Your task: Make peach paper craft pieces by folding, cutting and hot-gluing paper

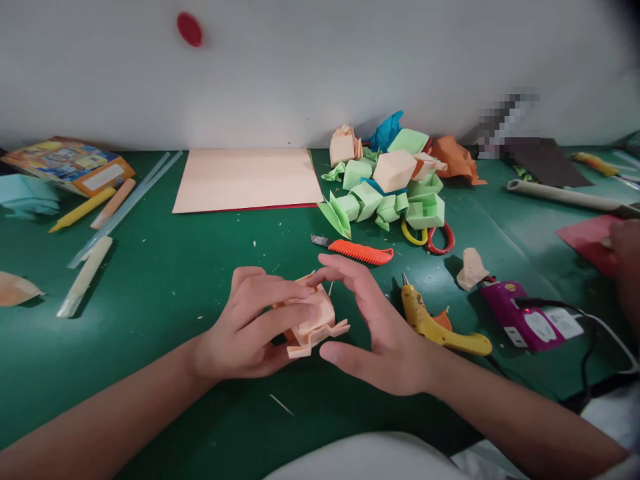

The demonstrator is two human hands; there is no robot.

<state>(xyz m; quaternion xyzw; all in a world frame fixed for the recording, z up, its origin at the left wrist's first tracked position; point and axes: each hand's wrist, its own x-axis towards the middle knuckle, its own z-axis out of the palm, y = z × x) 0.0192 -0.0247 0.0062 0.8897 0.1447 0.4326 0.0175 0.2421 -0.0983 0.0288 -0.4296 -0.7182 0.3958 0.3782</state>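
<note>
A small folded piece of peach paper (316, 319), boxy with a zigzag strip along its near edge, is held just above the green table. My left hand (255, 320) grips it from the left, its thumb hidden behind or under the paper and its fingers across the top. My right hand (375, 333) is at the paper's right side with thumb and fingers spread apart; a fingertip reaches the paper's far top edge, though whether it touches is hard to tell. An orange utility knife (361, 253) lies just beyond both hands.
Green and peach folded papers (367, 197) are heaped behind, beside scissors (441, 239). A yellow glue gun (440, 327) and purple power box (525, 317) lie right. Peach sheets (247, 177) lie at the back, glue sticks (135, 203) left. Another person's hand (625, 247) holds red paper far right.
</note>
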